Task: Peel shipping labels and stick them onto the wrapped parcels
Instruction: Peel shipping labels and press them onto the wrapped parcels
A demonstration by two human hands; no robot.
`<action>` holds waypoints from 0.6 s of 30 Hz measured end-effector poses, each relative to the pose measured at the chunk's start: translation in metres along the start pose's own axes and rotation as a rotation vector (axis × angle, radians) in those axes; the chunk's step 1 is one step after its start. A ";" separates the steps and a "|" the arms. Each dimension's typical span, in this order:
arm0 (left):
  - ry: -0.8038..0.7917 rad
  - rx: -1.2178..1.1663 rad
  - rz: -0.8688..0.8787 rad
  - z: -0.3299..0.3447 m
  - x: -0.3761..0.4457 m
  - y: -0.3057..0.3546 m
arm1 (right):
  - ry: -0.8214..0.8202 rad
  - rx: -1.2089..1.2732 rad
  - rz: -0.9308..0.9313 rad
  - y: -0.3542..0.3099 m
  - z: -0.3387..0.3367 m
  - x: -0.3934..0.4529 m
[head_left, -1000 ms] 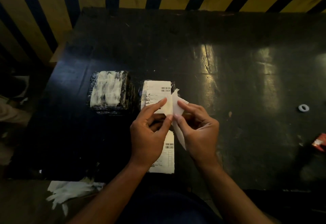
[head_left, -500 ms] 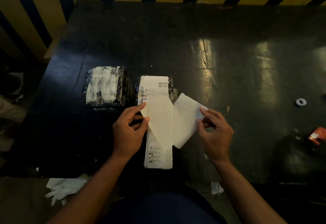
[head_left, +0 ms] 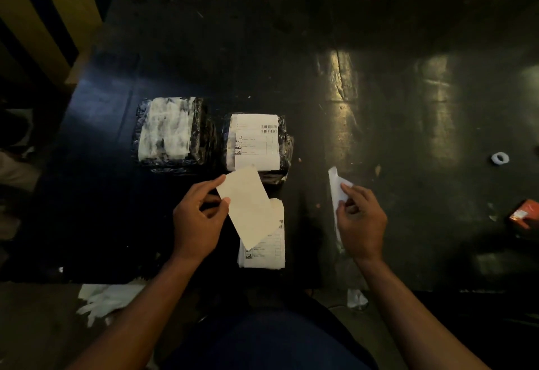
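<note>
Left hand (head_left: 196, 224): fingers (head_left: 211, 185) and thumb pinch the left edge of a peeled label (head_left: 248, 206), held blank side up and tilted, above the near end of the label stack (head_left: 264, 248). Right hand (head_left: 360, 221): fingers (head_left: 347, 193) curl round a thin white backing strip (head_left: 335, 192), held out to the right, well apart from the label.

Label and backing are fully separated, so the peel for this label is judged done. Sticking not yet done.

Parcels on the desk (head_left: 364, 113):
- Right parcel (head_left: 256, 143), black wrap, already carries a printed label with barcodes on its top face. Judged complete.
- Left parcel (head_left: 175, 132), black wrap, shows a white smeared or torn patch on top; no readable print. Cannot tell whether this is a worn label or residue. Judged the likely target for the label in hand.

Stack lies just near of the right parcel and shows several printed sheets, so more labels remain. Only two parcels are in view.

Other: crumpled white scraps (head_left: 105, 299) on the floor below the near desk edge, presumably discarded backings. The strip in the right hand probably goes the same way.
</note>
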State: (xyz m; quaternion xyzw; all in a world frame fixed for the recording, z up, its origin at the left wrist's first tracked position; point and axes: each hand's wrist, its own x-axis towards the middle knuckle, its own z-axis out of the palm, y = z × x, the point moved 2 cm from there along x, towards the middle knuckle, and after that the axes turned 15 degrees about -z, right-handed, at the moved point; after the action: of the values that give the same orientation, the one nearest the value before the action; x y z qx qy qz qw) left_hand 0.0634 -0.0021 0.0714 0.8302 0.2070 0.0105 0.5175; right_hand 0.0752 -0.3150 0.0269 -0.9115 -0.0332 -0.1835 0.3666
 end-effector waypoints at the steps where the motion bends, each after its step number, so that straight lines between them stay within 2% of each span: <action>1: -0.013 0.000 -0.006 0.004 -0.003 -0.002 | -0.040 -0.004 0.003 0.003 0.009 -0.005; 10: -0.131 0.044 -0.032 0.031 -0.020 -0.008 | -0.475 -0.072 0.088 0.024 0.067 -0.041; 13: -0.136 0.061 -0.031 0.033 -0.022 -0.006 | -0.480 -0.093 0.093 0.017 0.062 -0.042; 18: -0.130 0.051 -0.032 0.036 -0.021 -0.003 | -0.338 0.002 -0.052 -0.020 0.050 -0.034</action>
State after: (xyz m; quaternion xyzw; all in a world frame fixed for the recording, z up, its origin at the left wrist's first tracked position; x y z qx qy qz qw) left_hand 0.0517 -0.0391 0.0559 0.8387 0.1865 -0.0572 0.5085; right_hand 0.0548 -0.2638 -0.0051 -0.9279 -0.1182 -0.0372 0.3517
